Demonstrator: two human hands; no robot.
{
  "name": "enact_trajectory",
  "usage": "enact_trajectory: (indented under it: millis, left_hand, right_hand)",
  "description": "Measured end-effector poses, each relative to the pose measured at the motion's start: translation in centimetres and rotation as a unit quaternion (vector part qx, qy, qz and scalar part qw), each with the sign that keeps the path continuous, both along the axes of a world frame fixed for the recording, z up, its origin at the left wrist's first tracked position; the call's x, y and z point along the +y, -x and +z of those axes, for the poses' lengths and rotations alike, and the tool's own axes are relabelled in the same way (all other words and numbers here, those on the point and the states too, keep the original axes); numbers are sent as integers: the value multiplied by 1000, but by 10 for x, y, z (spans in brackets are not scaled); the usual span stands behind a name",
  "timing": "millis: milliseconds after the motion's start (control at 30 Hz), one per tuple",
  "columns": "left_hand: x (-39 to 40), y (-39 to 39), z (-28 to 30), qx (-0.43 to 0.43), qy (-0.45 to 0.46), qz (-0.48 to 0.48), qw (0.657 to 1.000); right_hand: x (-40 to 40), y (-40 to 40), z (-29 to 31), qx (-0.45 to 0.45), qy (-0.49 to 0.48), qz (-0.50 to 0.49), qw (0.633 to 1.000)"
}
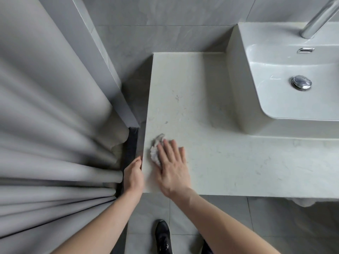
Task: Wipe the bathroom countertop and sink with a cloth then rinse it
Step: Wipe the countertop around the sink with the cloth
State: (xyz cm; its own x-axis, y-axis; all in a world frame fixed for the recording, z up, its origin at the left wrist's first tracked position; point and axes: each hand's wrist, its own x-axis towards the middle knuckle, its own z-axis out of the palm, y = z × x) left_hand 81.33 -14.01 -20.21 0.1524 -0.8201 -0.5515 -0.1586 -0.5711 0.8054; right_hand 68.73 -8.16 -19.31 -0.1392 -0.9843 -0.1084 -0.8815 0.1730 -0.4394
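A black shoe (162, 235) stands on the tiled floor below. The left hand (133, 176) grips the counter's (229, 162) left edge, fingers curled over it. Just beside it, the right hand (171, 167) lies flat, fingers spread, pressing a crumpled white cloth (156, 149) onto the counter — the cloth pokes out left of the fingertips. Farther right, well apart, sits the white sink (256, 99) — a chrome tap (319, 19) behind it.

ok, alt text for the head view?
A person's right hand presses a crumpled white cloth flat on the pale countertop near its left edge, which the left hand holds. A white sink with chrome faucet sits right; grey curtain hangs left.
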Motion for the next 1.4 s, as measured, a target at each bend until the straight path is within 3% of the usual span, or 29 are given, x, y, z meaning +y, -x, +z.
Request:
enact_trajectory:
  millis: [200,300,433,633,800,1033,1200,1400]
  left_hand:
    - [4,-31,-1,-50,-16,-130,990]
    - [-1,-28,-1,-70,1,-106,992]
    - [-15,-6,16,-109,40,-116,986]
    - [-26,18,18,-191,48,-144,970]
    - [-19,14,14,-155,68,-117,979]
    - [-29,8,10,-68,18,-75,995]
    - [-35,9,11,-23,10,-55,998]
    - [-29,11,13,-49,16,-64,997]
  right_hand:
    - [25,-16,2,12,-9,103,995]
    - [53,9,2,27,-3,96,995]
    - [102,66,1,58,-11,21,998]
    - [148,177,3,93,-67,-179,977]
    - [131,184,4,65,-81,-320,942]
    - [75,48,5,19,-53,-130,990]
    - [40,-56,8,11,-52,7,999]
    - [71,-28,4,31,-26,78,996]
